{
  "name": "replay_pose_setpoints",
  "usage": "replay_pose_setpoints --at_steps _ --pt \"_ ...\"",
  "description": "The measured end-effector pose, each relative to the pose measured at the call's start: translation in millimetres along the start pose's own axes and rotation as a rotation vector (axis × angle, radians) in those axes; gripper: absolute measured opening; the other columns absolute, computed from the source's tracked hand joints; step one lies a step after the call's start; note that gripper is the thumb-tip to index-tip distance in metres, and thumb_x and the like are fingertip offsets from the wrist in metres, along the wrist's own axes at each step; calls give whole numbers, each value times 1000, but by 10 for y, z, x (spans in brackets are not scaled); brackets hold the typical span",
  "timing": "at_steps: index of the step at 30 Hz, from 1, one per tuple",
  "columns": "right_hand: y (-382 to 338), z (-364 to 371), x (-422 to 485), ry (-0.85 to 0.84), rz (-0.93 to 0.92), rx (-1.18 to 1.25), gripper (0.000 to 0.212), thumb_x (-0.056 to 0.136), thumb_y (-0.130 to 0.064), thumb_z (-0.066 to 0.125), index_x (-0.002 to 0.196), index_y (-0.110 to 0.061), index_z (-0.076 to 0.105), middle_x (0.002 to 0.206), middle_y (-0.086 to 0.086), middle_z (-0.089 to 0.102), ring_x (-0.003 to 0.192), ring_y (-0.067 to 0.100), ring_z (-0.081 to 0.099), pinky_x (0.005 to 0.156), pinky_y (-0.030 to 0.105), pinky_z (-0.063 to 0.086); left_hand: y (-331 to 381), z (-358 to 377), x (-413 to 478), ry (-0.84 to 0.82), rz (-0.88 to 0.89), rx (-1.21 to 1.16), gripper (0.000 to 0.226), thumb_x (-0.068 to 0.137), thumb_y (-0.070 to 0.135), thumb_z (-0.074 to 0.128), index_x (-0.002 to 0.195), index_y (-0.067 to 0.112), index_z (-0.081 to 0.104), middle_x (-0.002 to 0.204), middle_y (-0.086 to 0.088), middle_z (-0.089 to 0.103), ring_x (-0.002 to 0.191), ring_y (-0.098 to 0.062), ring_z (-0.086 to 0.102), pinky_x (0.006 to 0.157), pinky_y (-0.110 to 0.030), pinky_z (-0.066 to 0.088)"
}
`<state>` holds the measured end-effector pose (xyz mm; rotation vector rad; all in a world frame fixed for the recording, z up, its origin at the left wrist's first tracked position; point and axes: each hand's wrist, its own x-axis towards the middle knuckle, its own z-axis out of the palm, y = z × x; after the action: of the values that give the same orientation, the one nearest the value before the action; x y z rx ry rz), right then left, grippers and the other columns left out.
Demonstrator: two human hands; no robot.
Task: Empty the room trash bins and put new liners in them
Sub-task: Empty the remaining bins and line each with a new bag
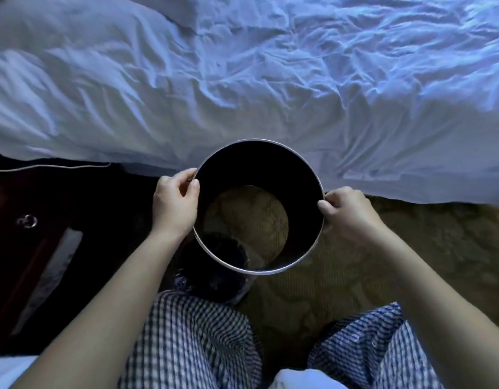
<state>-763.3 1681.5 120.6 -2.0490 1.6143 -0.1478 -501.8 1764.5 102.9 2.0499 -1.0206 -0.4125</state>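
Currently the bin (259,164) is gripped at opposite rim points by the left hand (174,204) and right hand (349,213); judged stiff and light

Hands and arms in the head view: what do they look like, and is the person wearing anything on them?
Both are bare: the left hand and right hand wear no gloves, and no ring, watch or bracelet shows. No sleeve shows anywhere up to the picture's edge. Below them, the legs wear blue-and-white checked trousers.
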Motion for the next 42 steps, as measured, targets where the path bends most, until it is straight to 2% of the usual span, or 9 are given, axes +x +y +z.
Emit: replay_pose_setpoints --at_steps 4,6,9,12,21,28,32,38,42 --pt "-298 286 137 -93 -10 15 35 88 -14 48 54 -12 55 53 -1 64 68 20 66 61 29 45 -381 -197 92 -17 -83 69 30 92 15 52 118 18 66 111 -16 65 105 -30 61 95 -39 47" --pt "-410 422 205 -151 -4 -2 31 87 -14 47 58 -10 56 52 -1 63 67 20 65 57 26 44 -556 -240 89 -28 -154 103 30 92 14 52 118 18 66 112 -16 64 104 -30 60 93 -36 47" --pt "-542 611 304 -227 10 -23 29 88 -15 47 62 -8 57 49 -2 61 70 23 67 65 29 51 -801 -259 62 -50 -243 132 30 92 16 52 117 20 66 111 -15 63 103 -31 60 92 -36 47" --pt "-625 794 352 -286 21 -74 29 88 -15 46 64 -7 59 48 -2 60 75 25 66 63 29 45 -1016 -241 58 -53 -327 145 30 91 18 52 118 21 65 112 -14 63 104 -30 59 94 -35 46" --pt "-680 1276 403 -378 54 -128 20 86 -15 45 72 -6 56 70 9 71 82 32 67 72 34 53 -1493 -203 -1 -102 -458 141 35 90 28 52 123 24 61 118 -13 58 98 -28 60 89 -37 48" --pt "-609 1534 459 -437 115 -158 20 87 -11 42 71 -8 55 55 1 65 78 26 67 72 33 52 -1688 -114 -12 -266 -526 144 43 90 31 51 131 21 53 129 -13 53 103 -30 60 91 -40 50" --pt "-478 1830 479 -485 172 -149 17 84 -7 44 77 -6 60 64 3 67 85 27 68 78 35 55 -1753 46 -30 -418 -584 223 51 93 29 50 140 13 41 139 -15 44 117 -33 52 98 -40 45" --pt "-341 2398 510 -486 231 -185 14 82 -5 49 92 -5 59 99 12 67 99 34 63 81 34 52 -2011 286 -59 -666 -700 301 66 94 29 55 146 5 22 146 -17 32 128 -34 42 106 -42 39" --pt "-220 2642 626 -495 284 -166 18 86 -10 45 93 -6 60 99 13 68 95 34 64 81 37 54 -2201 405 13 -776 -705 309 73 93 29 57 148 4 16 149 -18 30 134 -34 36 110 -42 34"
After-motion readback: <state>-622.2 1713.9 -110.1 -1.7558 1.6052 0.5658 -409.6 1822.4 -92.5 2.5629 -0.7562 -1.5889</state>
